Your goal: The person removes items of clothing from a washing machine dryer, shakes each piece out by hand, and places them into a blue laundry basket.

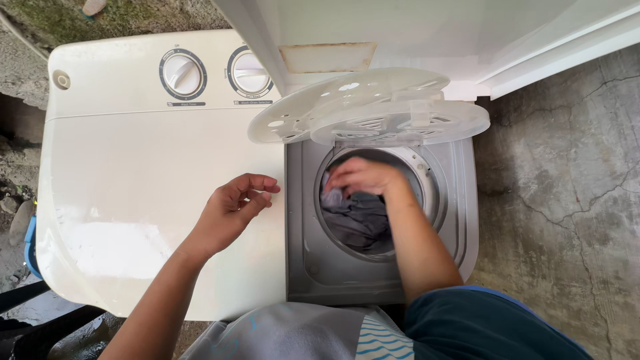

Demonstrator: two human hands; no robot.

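Head view: mid-step, pressing grey laundry (359, 223) down inside round metal spin drum (380, 200), right hand (363, 177) blurred, grip impossible to tell. Left hand (233, 210) loosely curled, empty, resting on smooth white washer lid (133, 200). Perforated translucent plastic inner cover (373, 110) raised above. Next likely calls for even packing.

White twin-tub washer (147, 200) stood on cracked concrete floor (560, 200), closed wash lid (133, 220) bearing the left hand (230, 213), two dials (183, 74) set in the rear panel, spin tub (380, 207) opened, grey clothes (357, 223) lodged inside, clear inner cover (373, 110) raised.
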